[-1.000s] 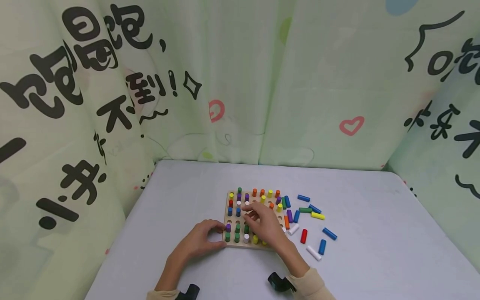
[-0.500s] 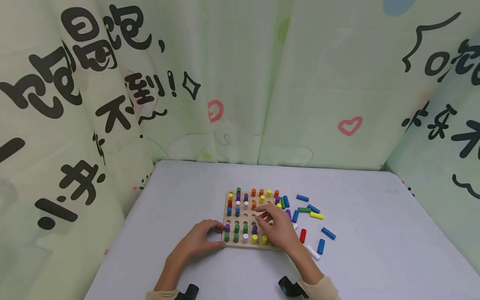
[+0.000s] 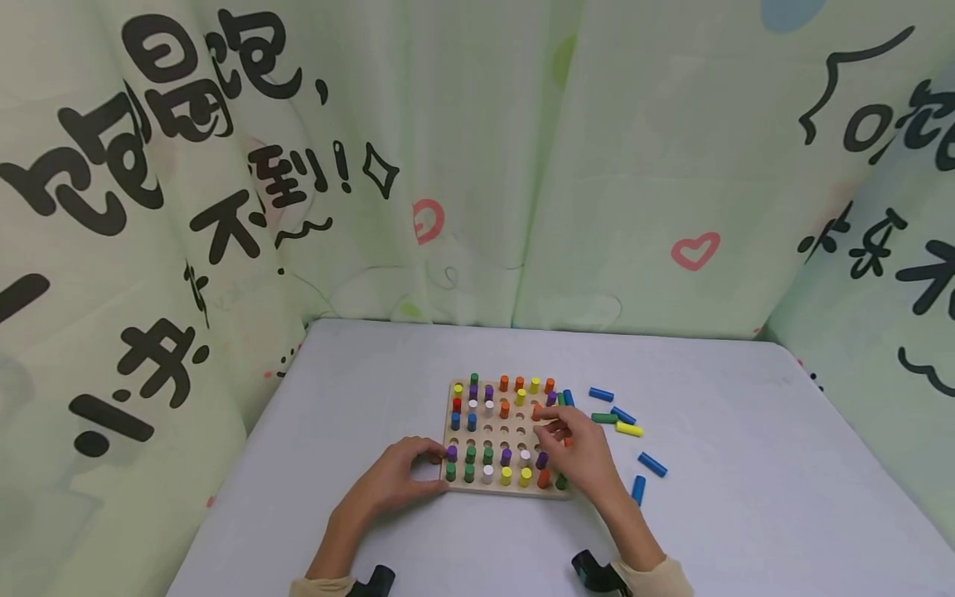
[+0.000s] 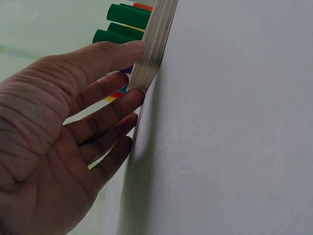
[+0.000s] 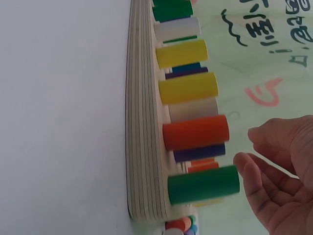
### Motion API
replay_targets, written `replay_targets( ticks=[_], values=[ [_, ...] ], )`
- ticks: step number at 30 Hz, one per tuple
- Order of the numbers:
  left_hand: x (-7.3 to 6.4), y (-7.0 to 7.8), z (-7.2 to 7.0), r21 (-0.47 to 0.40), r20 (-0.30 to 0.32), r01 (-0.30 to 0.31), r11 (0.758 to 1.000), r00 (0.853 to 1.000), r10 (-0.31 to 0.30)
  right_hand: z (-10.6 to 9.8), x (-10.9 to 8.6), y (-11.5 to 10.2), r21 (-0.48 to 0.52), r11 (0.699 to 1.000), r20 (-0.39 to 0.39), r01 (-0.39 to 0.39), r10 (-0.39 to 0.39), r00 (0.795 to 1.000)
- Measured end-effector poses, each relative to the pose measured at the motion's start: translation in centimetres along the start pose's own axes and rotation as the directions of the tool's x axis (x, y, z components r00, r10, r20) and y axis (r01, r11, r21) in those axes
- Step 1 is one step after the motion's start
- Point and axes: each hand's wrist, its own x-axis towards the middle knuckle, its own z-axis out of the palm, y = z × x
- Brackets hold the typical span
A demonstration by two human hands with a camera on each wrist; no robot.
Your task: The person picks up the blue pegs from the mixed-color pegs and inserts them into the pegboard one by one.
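From the head, holds the wooden pegboard (image 3: pixel 496 438) on the white tabletop (image 3: pixel 716 406) at its 8 o'clock edge with the left hand (image 3: pixel 403 474); poises the right hand (image 3: pixel 584 456) over the 3 o'clock side, just beside an orange peg (image 3: pixel 535 411). From the left wrist, touches the pegboard's edge near 11 o'clock with bent thumb and fingers. From the right wrist, shows thumb and index narrowly parted around air at 4 o'clock, beyond the green peg (image 5: pixel 204 184).
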Motion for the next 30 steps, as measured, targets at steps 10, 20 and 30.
replay_targets(
  ticks=[10,20,30],
  values=[
    [0.0,-0.1,0.1,0.007,0.000,-0.002,1.000,1.000,0.002,-1.4,0.0,1.8,-0.098,0.995,-0.034,-0.030,0.026,0.999],
    [-0.1,0.0,0.1,0.007,-0.001,0.005,1.000,1.000,-0.005,-2.5,-0.2,3.2,-0.155,0.983,-0.021,-0.102,0.100,0.995],
    [-0.1,0.1,0.0,0.004,0.005,0.009,1.000,1.000,-0.009,-3.2,0.0,4.4,-0.166,0.974,-0.019,-0.153,0.152,0.988]
  ],
)
